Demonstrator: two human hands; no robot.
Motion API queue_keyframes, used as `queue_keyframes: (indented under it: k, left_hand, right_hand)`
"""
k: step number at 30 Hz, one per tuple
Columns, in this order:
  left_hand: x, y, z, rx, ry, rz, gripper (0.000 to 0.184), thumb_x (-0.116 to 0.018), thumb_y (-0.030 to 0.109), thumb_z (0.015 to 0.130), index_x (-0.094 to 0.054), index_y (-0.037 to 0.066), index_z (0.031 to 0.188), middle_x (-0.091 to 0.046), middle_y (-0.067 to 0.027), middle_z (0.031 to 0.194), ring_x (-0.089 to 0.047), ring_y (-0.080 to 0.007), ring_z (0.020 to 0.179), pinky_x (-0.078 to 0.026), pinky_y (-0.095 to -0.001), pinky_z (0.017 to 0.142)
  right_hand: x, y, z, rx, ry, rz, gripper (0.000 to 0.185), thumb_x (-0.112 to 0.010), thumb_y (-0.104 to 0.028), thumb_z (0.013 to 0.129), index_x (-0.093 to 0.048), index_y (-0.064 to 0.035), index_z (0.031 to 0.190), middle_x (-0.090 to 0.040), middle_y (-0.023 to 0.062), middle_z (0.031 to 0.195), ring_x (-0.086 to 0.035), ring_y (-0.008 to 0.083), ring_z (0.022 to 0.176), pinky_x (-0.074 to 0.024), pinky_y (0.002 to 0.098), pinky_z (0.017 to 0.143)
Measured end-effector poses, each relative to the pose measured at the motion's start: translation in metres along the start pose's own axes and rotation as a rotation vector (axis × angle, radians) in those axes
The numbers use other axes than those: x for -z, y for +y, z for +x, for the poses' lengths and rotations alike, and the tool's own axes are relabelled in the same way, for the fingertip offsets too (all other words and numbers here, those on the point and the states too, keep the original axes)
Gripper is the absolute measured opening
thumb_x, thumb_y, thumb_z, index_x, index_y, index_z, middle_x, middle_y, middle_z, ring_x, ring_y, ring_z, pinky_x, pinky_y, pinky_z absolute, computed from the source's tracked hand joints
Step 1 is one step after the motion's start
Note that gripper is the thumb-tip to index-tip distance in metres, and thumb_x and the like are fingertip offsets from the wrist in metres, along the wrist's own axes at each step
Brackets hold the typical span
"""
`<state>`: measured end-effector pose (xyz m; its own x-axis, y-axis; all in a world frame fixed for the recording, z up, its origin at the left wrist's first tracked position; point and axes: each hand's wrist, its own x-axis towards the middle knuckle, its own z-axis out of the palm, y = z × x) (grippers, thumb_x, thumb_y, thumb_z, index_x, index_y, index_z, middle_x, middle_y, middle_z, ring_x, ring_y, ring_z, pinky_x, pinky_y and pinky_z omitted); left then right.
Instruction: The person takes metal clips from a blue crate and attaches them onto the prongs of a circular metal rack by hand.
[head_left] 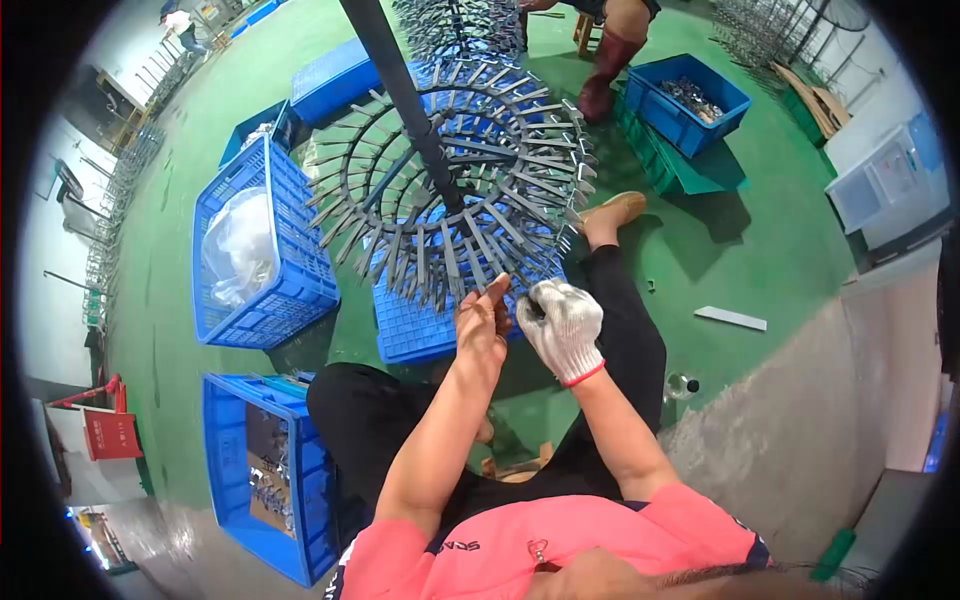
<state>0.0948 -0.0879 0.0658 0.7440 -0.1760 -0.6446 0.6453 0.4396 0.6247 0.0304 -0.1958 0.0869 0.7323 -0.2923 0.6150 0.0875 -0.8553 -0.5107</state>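
Left of the rack (449,190), a bag (240,250) is held in a crate (303,235); farther back, right, a bin (660,118) is placed.

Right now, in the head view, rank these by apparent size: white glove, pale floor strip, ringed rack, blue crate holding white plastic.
1. Ringed rack
2. Blue crate holding white plastic
3. White glove
4. Pale floor strip

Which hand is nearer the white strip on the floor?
Right. The gloved right hand is to the left of the white strip; the bare left hand is farther left.
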Motion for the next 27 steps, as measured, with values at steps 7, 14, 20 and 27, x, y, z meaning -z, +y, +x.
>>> queue_keyframes:
  k: [7, 14, 20, 27]
  left_hand:
    - [0.011, 0.001, -0.005, 0.071, -0.071, 0.003, 0.023, -0.071, 0.027, 0.086, -0.063, 0.008, 0.095, -0.053, 0.004, 0.069, -0.047, -0.0071, 0.056, -0.039, -0.0223, 0.047]
    - [0.055, -0.004, -0.053, 0.128, -0.206, -0.182, 0.054, -0.044, 0.053, 0.096, -0.059, 0.005, 0.116, -0.062, -0.0064, 0.098, -0.06, -0.0188, 0.093, -0.048, -0.0331, 0.082]
    - [0.092, -0.019, -0.052, 0.168, -0.303, -0.056, 0.069, -0.034, 0.058, 0.097, -0.054, -0.002, 0.125, -0.06, -0.0128, 0.117, -0.058, -0.0226, 0.106, -0.045, -0.0368, 0.097]
    - [0.093, -0.015, -0.065, 0.242, -0.361, 0.062, 0.065, -0.034, 0.057, 0.098, -0.055, 0.002, 0.124, -0.064, -0.0055, 0.106, -0.06, -0.0199, 0.098, -0.046, -0.0367, 0.091]
  right_hand:
    - [0.001, -0.002, -0.003, -0.033, 0.003, 0.024, 0.014, -0.072, -0.009, 0.069, -0.059, -0.0079, 0.069, -0.062, 0.0093, 0.068, -0.062, 0.0277, 0.062, -0.0496, 0.0357, 0.058]
    - [0.033, -0.025, -0.021, -0.187, -0.251, 0.308, 0.008, -0.07, -0.012, 0.076, -0.067, -0.0075, 0.082, -0.065, 0.0096, 0.077, -0.064, 0.0273, 0.068, -0.0508, 0.0331, 0.061]
    - [0.034, -0.051, -0.041, 0.172, -0.445, 0.253, 0.018, -0.066, -0.011, 0.074, -0.068, -0.015, 0.091, -0.065, 0.0053, 0.086, -0.064, 0.0245, 0.076, -0.0509, 0.0355, 0.065]
    - [0.029, -0.05, -0.045, 0.364, -0.513, 0.017, 0.011, -0.067, -0.02, 0.072, -0.064, -0.0161, 0.082, -0.064, 0.0025, 0.085, -0.064, 0.0213, 0.075, -0.0486, 0.0352, 0.063]
